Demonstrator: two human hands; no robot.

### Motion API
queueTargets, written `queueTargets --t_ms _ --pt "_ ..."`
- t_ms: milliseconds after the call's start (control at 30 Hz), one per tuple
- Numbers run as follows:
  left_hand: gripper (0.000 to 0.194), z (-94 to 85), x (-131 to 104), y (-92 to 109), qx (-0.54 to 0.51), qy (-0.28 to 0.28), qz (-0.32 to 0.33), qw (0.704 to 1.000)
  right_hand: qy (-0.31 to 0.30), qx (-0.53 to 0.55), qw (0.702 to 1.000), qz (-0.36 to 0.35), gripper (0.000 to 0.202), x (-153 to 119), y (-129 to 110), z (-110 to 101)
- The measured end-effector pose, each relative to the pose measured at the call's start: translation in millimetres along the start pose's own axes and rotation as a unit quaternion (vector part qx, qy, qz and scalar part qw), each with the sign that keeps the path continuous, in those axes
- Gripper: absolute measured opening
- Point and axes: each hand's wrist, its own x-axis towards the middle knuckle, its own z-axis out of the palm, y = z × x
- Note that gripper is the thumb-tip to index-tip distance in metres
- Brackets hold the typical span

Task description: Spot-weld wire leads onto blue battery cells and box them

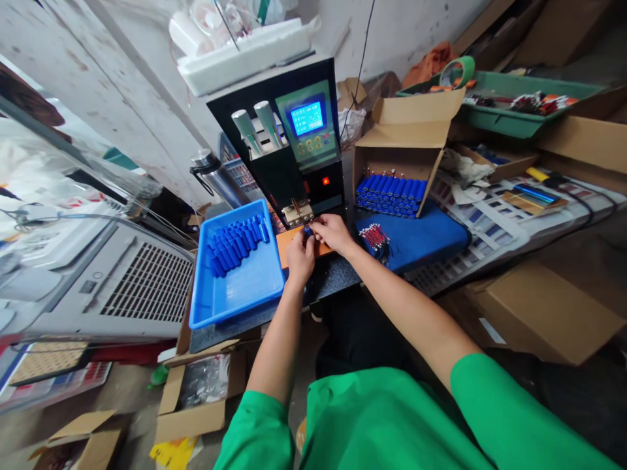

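Note:
Both hands meet at the front of a black machine [274, 156] with a lit blue screen. Between the fingers of my left hand [300, 254] is a small blue cylinder [307, 231], held just below the machine's metal tips [298, 212]. My right hand [331, 232] is pinched close beside the cylinder's upper end; what its fingertips hold is too small to make out. An orange board [285, 243] lies under the hands. Several blue cylinders [230, 250] lie in a blue tray [247, 294] on the left.
An open cardboard box [406, 127] of blue cylinders stands on the right. Near my right hand lies a bundle of red and white wires [373, 237] beside a blue mat [426, 238]. A steel flask [220, 177] is behind the tray.

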Motion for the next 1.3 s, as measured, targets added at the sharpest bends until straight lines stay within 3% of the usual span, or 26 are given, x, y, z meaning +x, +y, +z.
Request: queueTargets --t_ms 467,1300 --pt "0.031 -3.5 -1 6 -0.054 -0.007 -0.009 0.998 0.041 0.052 0.997 0.028 0.028 -6 -12 -2" --pt "0.032 -4.6 -2 8 -0.008 -0.011 -0.023 1.000 0.041 -0.014 0.999 0.022 0.021 -3 -7 12"
